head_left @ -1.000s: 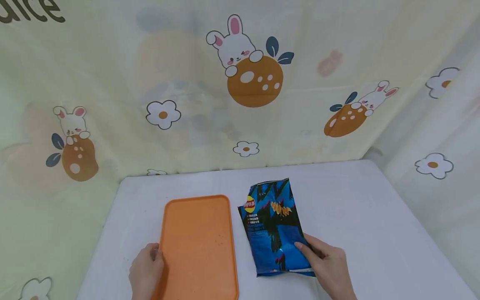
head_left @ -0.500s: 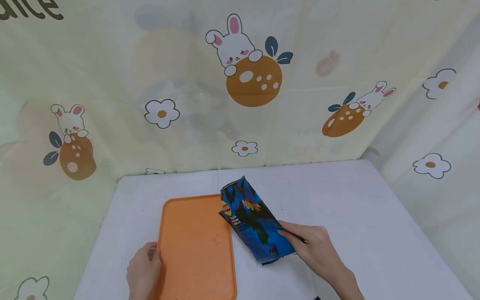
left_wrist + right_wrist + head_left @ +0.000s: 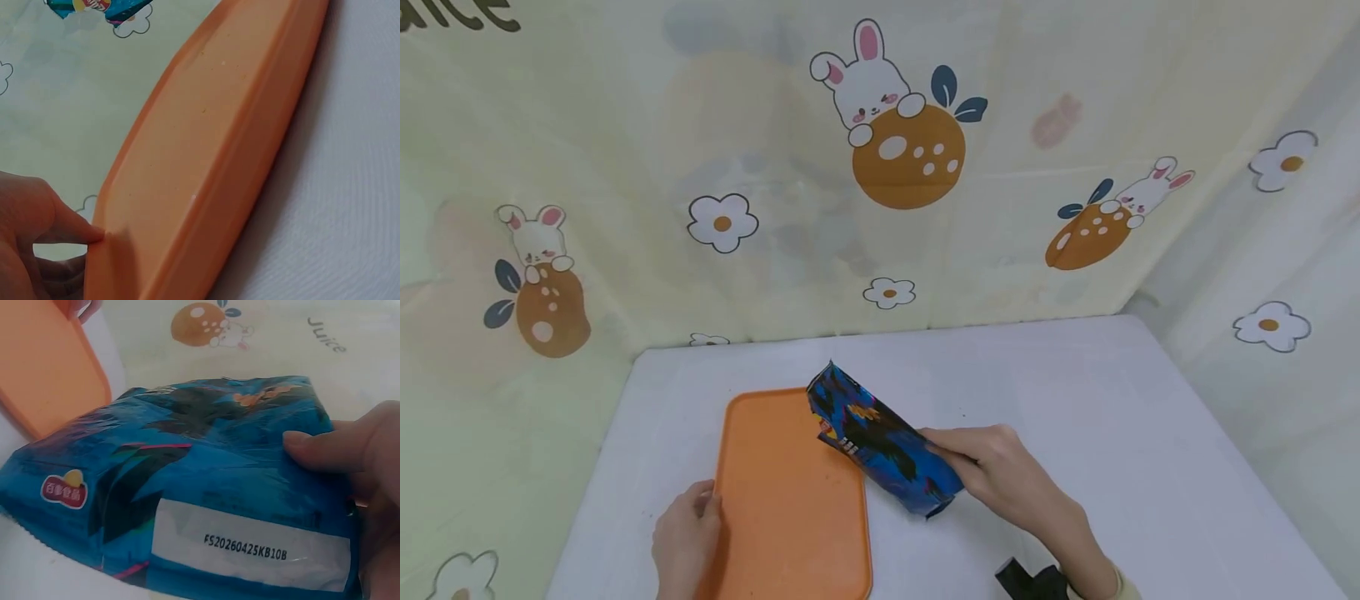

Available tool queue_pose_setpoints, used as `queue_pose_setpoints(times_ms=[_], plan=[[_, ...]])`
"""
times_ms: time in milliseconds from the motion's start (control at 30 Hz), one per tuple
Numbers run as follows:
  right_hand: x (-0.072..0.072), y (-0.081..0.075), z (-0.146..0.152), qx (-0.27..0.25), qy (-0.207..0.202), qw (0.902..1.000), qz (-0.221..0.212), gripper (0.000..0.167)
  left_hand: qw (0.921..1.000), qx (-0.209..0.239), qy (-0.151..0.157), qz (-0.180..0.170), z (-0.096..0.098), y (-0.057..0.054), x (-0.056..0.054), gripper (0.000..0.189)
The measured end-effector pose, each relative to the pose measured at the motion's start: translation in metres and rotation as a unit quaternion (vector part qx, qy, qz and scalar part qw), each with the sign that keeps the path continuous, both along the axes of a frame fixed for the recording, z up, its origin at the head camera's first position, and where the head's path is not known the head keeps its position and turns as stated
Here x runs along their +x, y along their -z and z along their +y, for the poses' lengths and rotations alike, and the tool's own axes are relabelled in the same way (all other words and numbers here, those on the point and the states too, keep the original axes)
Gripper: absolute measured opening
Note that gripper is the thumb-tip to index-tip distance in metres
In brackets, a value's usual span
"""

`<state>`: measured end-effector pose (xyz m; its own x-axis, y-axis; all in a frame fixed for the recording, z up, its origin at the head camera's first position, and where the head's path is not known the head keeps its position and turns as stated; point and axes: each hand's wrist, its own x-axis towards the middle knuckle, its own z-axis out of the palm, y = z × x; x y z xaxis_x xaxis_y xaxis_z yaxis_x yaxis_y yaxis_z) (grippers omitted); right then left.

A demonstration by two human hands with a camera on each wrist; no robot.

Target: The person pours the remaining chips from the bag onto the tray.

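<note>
A blue and black potato chip bag (image 3: 887, 446) is tilted, its torn end low over the right edge of an orange tray (image 3: 790, 508). My right hand (image 3: 1000, 467) grips the bag by its side, thumb on the front; the right wrist view shows the printed date label on the bag's bottom (image 3: 206, 469). At the tray's left edge, my left hand (image 3: 687, 537) pinches the rim, thumb on top in the left wrist view, with the other fingers partly hidden behind the tray wall. A few small crumbs dot the tray's floor (image 3: 175, 150). What is inside the bag is hidden.
The tray lies on a table with a white cloth (image 3: 1045, 375). A curtain (image 3: 775, 283) printed with rabbits, fruit and flowers hangs behind it and along the sides. By the right wrist, a black object (image 3: 1033, 581) shows at the lower edge.
My right hand has carried the bag left and tipped it, so its torn end now overlaps the tray. The left hand has stayed at the tray's rim.
</note>
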<state>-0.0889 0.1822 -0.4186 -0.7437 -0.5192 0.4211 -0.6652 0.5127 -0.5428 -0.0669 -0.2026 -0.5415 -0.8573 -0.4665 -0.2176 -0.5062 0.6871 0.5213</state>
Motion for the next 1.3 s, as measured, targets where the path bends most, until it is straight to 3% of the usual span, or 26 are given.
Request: queue_pose_setpoints(times_ms=[200,667,933,1300], plan=[[-0.013,-0.016,-0.008,0.050,-0.029,0.9983,-0.008,0.026,0.9998,-0.003,0.009,0.018,0.001,0.001,0.001,0.033],[-0.037,-0.052,-0.030,0.147,-0.104,0.9836,-0.003,0.023,0.9997,-0.005,-0.013,0.018,0.004,0.001,-0.003,0.033],[-0.048,-0.061,-0.042,0.181,-0.142,0.9730,0.010,0.020,0.9999,0.002,-0.005,0.015,0.002,0.000,-0.003,0.033],[-0.048,-0.063,-0.055,0.214,-0.148,0.9642,0.051,0.023,0.9997,0.001,0.006,0.023,-0.001,0.001,0.003,0.033]])
